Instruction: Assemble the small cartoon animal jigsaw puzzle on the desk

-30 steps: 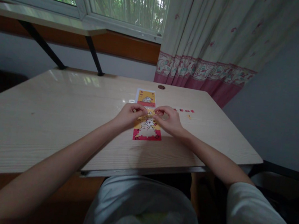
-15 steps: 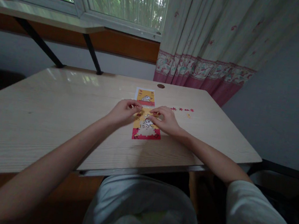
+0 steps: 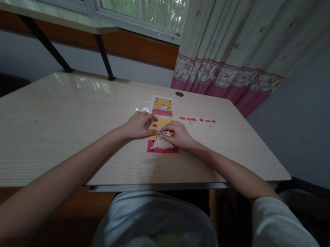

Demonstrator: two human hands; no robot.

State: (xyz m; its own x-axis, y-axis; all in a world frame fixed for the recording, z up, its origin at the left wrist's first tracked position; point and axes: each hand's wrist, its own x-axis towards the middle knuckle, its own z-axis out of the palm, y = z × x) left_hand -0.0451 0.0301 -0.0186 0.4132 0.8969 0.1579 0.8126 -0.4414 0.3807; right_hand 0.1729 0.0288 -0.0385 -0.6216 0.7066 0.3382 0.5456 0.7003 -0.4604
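A jigsaw puzzle (image 3: 162, 149) with a yellow top, a red lower border and a white cartoon animal lies flat on the desk, its pale lower middle bare of picture. At its left edge is my left hand (image 3: 139, 126), thumb on the puzzle and forefinger held apart above it, with nothing seen between them. My right hand (image 3: 180, 135) reaches over from the right. Its thumb and forefinger are drawn together at the white animal, on what looks like a puzzle piece, mostly hidden by the fingers.
Behind the puzzle lies a picture card (image 3: 163, 106) of the same design. Red puzzle pieces (image 3: 200, 120) form a row at the right, with two loose yellow pieces (image 3: 210, 127) in front. The wooden desk (image 3: 61, 135) has a cable hole (image 3: 179, 94) and a raised shelf (image 3: 60, 15).
My right hand has shifted left and slightly down over the puzzle. My left hand's thumb has moved right and down, away from its forefinger. The view has shifted slightly.
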